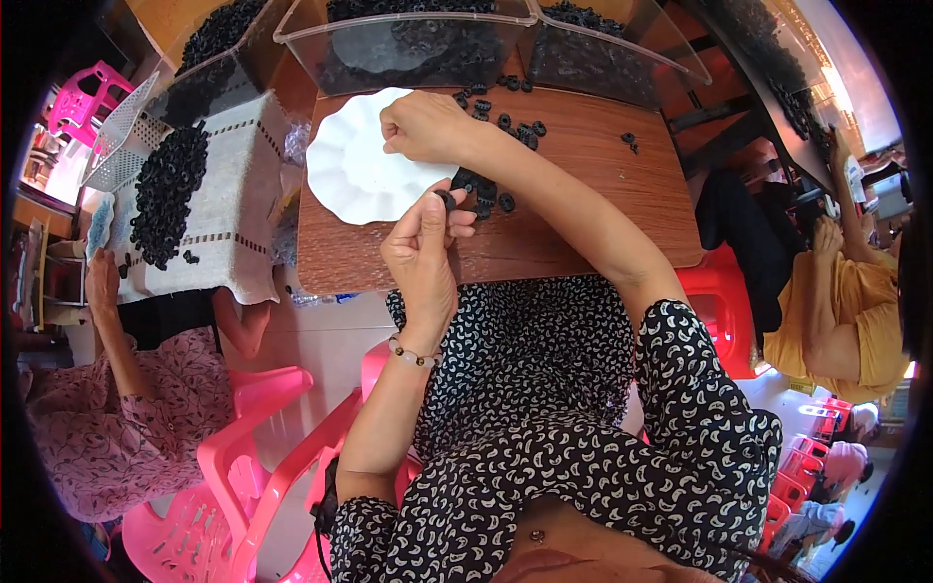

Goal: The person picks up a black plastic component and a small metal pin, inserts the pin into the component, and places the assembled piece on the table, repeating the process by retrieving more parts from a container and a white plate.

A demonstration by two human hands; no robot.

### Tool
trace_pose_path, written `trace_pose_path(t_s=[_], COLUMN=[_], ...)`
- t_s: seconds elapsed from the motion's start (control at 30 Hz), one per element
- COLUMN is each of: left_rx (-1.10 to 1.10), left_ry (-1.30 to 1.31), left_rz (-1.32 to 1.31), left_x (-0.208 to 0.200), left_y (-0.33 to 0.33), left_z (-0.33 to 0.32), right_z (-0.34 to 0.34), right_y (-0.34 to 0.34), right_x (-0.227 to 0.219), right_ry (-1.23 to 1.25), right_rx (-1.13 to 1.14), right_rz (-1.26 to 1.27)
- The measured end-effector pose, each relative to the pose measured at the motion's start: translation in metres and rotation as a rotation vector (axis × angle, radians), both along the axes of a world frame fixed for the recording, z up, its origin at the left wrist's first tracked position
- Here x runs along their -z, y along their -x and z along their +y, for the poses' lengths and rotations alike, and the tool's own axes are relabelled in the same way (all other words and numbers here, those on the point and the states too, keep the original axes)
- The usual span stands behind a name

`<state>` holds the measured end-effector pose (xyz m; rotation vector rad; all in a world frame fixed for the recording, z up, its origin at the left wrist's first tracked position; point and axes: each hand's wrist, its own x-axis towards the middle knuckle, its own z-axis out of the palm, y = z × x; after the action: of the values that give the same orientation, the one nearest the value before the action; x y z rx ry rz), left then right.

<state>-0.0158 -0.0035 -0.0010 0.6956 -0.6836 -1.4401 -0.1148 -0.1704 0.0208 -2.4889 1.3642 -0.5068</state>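
My left hand (pixel 425 241), a bead bracelet at its wrist, pinches a small black ribbed part (pixel 445 199) between thumb and fingers just off the near rim of the plate. Over the white scalloped plate (pixel 340 175) my right hand (pixel 425 126) is closed, its fingertips pinched together close to the plate's surface. Whatever those fingertips hold, if anything, is too small to make out. More loose black parts (pixel 506 202) lie on the brown wooden table (pixel 583 204), right beside the left hand and under the right forearm.
Clear plastic bins (pixel 408 68) heaped with black parts line the table's far edge. At left, a person's hand (pixel 103 282) is by a cloth-covered table (pixel 233 194) with a pile of black parts (pixel 170 194). A person in yellow (pixel 826 321) sits at right. Pink chairs (pixel 258 457) stand at lower left.
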Motion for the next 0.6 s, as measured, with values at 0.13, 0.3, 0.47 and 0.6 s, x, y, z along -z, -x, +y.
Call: trace_pose_path(t_s=[0.13, 0.3, 0.47, 0.6], left_rx=[-0.004, -0.077, -0.169, -0.207], left_ry=[0.033, 0.193, 0.321, 0.328], left_rz=[0.023, -0.279, -0.529, -0.571], left_x=[-0.001, 0.002, -0.001, -0.003], left_y=[0.000, 0.001, -0.001, 0.000], left_z=[0.000, 0.003, 0.009, 0.011], right_z=[0.003, 0.038, 0.105, 0.143], right_y=[0.004, 0.035, 0.065, 0.074], right_x=[-0.003, -0.036, -0.062, -0.061], right_ry=[-0.005, -0.133, -0.349, -0.439], right_rx=[-0.006, -0.020, -0.026, 0.001], right_rz=[-0.024, -0.328, -0.813, -0.884])
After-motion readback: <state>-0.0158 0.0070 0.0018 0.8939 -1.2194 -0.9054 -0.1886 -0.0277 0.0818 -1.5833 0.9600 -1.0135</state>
